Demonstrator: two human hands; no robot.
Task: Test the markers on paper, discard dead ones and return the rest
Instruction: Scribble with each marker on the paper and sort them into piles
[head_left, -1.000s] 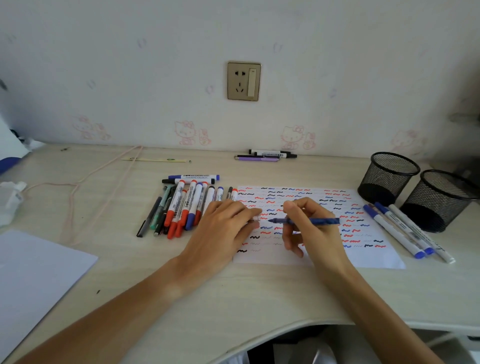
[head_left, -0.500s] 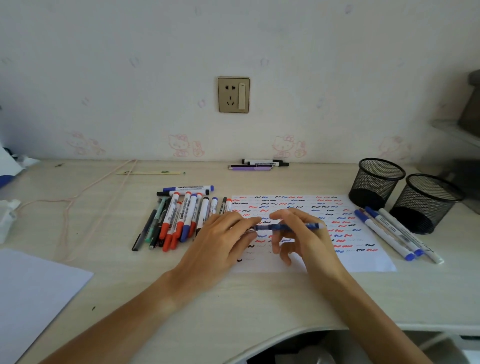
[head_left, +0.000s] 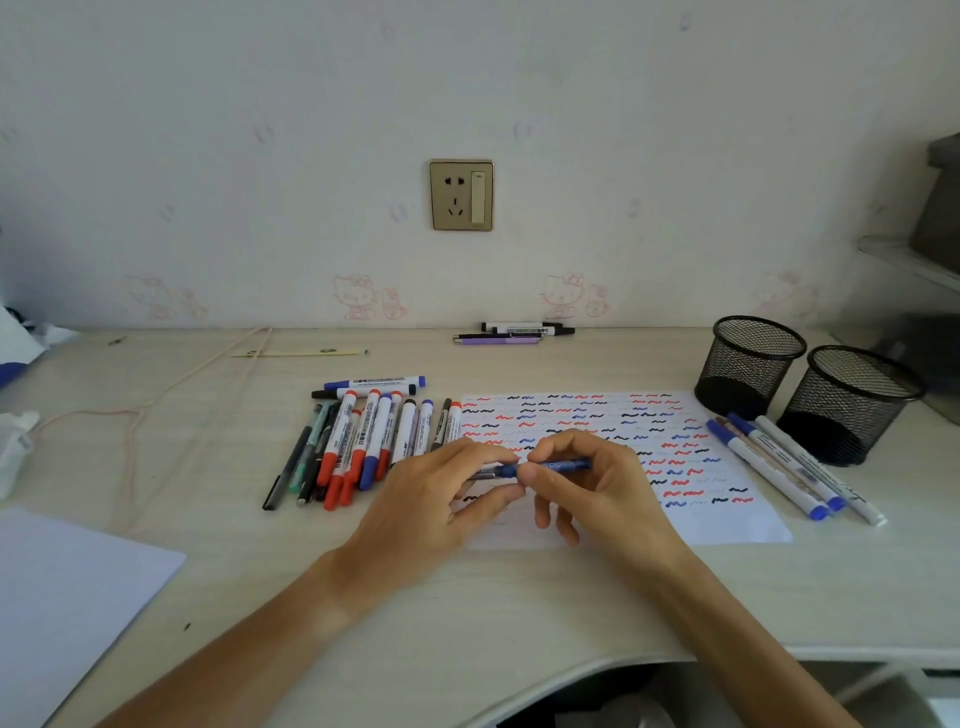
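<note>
We hold a blue marker (head_left: 550, 466) level above the near left part of the test paper (head_left: 727, 519), both hands on it. Our right hand (head_left: 597, 493) pinches the barrel between thumb and forefinger, the other fingers curled loosely beneath. Our left hand (head_left: 441, 499) pinches the marker's left end with its fingers; whether that end carries a cap we cannot tell.

The paper lies flat on the worktop (head_left: 519, 613) and is covered with rows of short red, blue and black squiggles; several marks are faint.

Left of the paper, touching its edge, lies a pile of markers (head_left: 363, 441) with red, blue and black caps, side by side, two more laid crosswise at the far end. Right of the paper three white markers with blue caps (head_left: 779, 470) lie side by side, just beside two black mesh cups (head_left: 748, 364), which stand upright next to each other.

At the wall, a few more pens (head_left: 514, 333) lie in a small group below a wall socket (head_left: 461, 195). A pale cord (head_left: 156, 405) trails across the left of the worktop. A blank sheet (head_left: 62, 597) lies at the near left corner.
</note>
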